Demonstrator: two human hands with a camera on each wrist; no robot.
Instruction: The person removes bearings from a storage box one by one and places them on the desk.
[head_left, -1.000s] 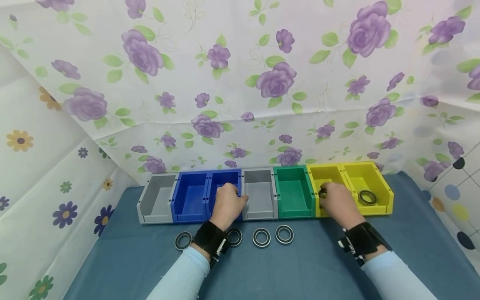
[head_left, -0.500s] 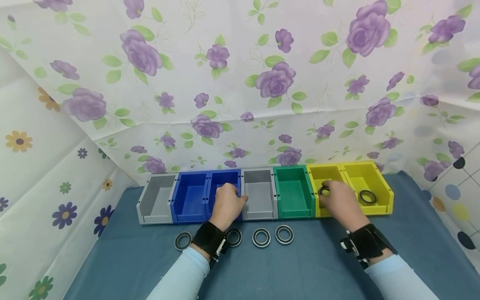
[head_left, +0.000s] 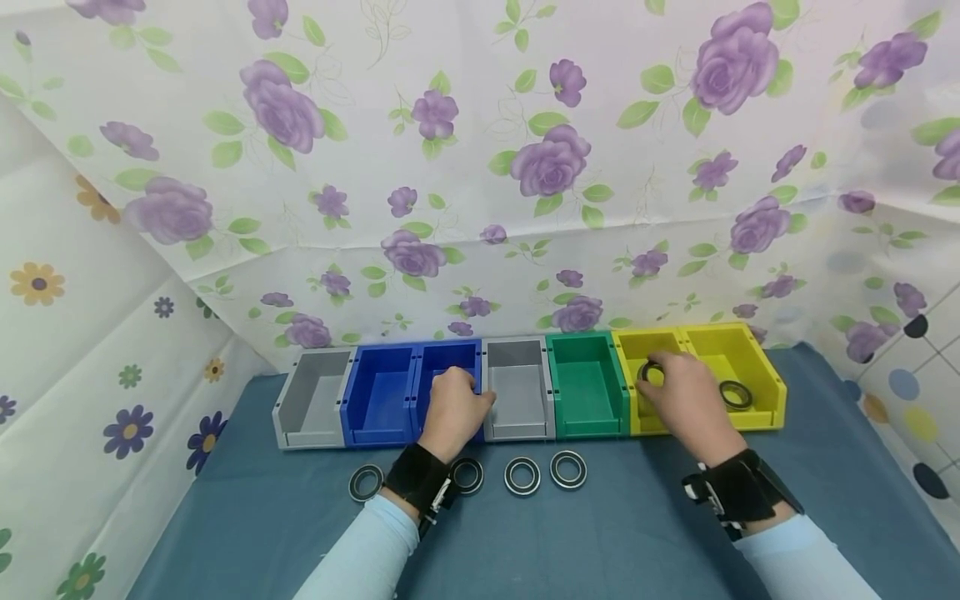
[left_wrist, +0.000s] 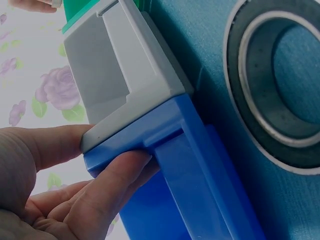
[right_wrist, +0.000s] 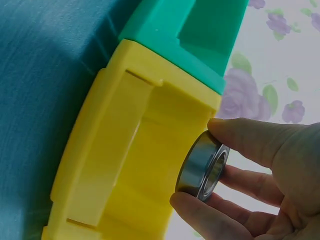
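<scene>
In the right wrist view, my right hand pinches a ball bearing by its outer rim, between thumb and fingers. The bearing is tilted at the mouth of the left yellow bin. From the head, that right hand hides part of the bin. My left hand grips the adjoining side walls of the right blue bin and the middle grey bin. Its thumb lies on the grey side, its fingers inside the blue one. Another bearing lies in the right yellow bin.
Several bearings lie on the blue cloth before the bins, among them one bearing in front of the middle grey bin. A green bin, a left blue bin and a left grey bin complete the row. Behind hangs a flowered curtain.
My right hand has lifted slightly, raising the bearing a little in the left yellow bin. My left hand has stayed in place on the bin walls.
</scene>
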